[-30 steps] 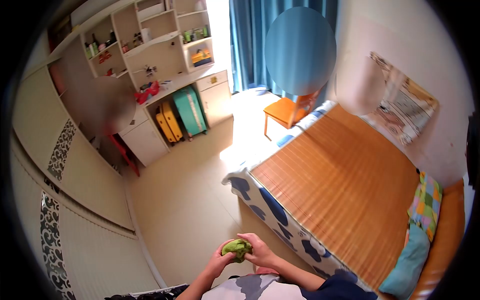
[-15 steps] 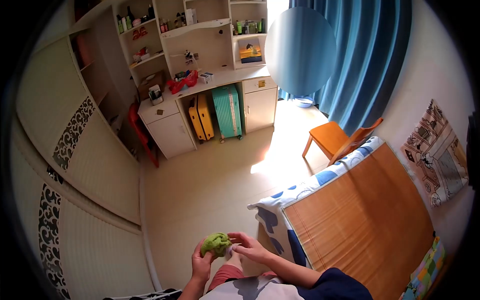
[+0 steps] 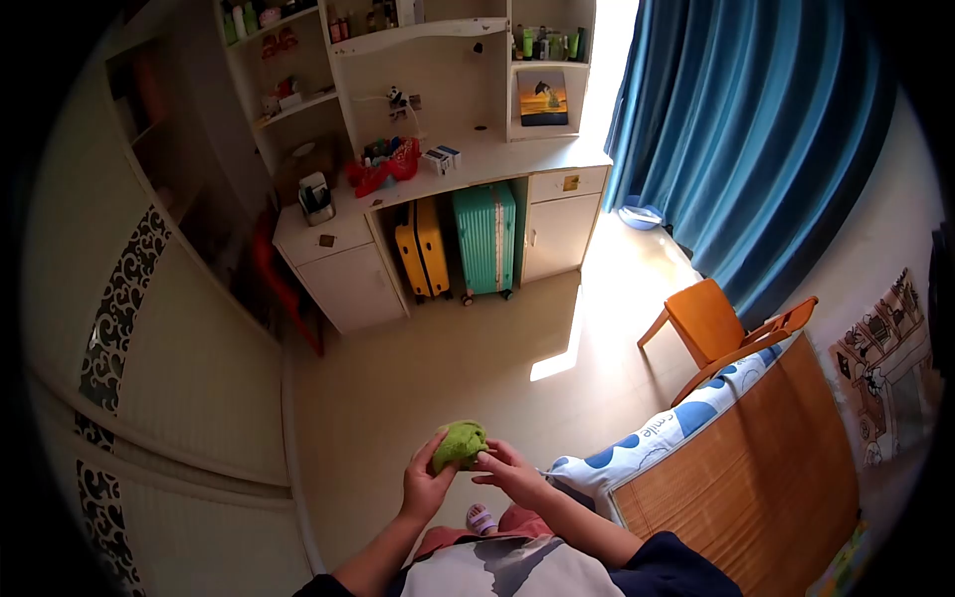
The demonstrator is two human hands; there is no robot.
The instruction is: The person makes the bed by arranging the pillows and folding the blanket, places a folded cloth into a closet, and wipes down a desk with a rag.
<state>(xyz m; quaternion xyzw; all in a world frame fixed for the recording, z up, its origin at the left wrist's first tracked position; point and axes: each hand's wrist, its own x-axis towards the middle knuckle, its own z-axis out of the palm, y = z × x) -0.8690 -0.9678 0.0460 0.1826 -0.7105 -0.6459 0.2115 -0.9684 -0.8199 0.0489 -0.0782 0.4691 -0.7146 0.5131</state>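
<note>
A bunched-up green cloth (image 3: 459, 444) is held in front of my body, above the floor. My left hand (image 3: 426, 478) is closed around its left side, thumb toward me. On the right side, my right hand (image 3: 514, 478) has its fingertips against the cloth, fingers bent and partly apart. Folds hide the cloth's full shape. Below my hands, a foot in a pale strapped sandal (image 3: 480, 518) shows on the floor.
A bed with a brown mat (image 3: 736, 468) stands at the right, an orange wooden chair (image 3: 708, 320) beyond it. Ahead is a white desk (image 3: 477, 164) with a yellow suitcase (image 3: 422, 249) and a teal suitcase (image 3: 485, 239) beneath. Sliding wardrobe doors (image 3: 199, 388) line the left.
The green cloth is in a rounder, more compact bundle and sits a little higher and further right. My view has moved closer to the desk, and the sandalled foot shows more fully.
</note>
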